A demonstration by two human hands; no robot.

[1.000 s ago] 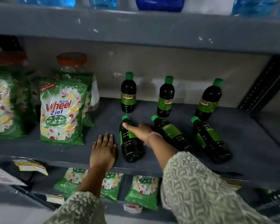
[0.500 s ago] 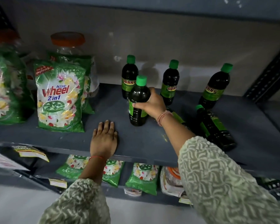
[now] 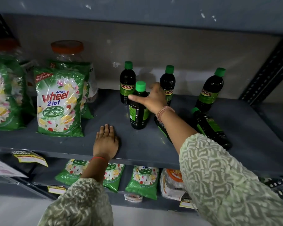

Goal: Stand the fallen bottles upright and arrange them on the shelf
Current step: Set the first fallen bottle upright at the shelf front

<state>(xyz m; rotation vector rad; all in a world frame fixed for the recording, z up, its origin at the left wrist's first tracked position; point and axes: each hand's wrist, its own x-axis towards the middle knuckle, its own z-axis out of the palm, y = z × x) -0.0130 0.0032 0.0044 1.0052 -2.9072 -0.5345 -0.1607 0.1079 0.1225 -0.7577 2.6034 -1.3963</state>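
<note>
Dark bottles with green caps and SUNNY labels are on the grey shelf [image 3: 142,149]. Three stand along the back: left [image 3: 127,82], middle [image 3: 167,79] and right [image 3: 209,92]. A fourth bottle [image 3: 138,115] stands upright in front of them. My right hand [image 3: 153,100] is at its shoulder, thumb stretched across the front and fingers spread behind, with a loose hold at most. One fallen bottle [image 3: 161,128] lies mostly hidden under my right forearm. Another fallen bottle [image 3: 211,129] lies to the right. My left hand [image 3: 106,141] rests flat on the shelf's front edge.
Green Wheel detergent packs [image 3: 59,101] stand on the left of the shelf, in front of a jar with an orange lid [image 3: 67,49]. A perforated metal post [image 3: 268,70] bounds the right side. More packs [image 3: 142,181] lie on the shelf below.
My right hand took hold of the leftmost fallen bottle and stood it upright in front of the back row. Its fingers have since loosened. My left hand stayed flat on the shelf.
</note>
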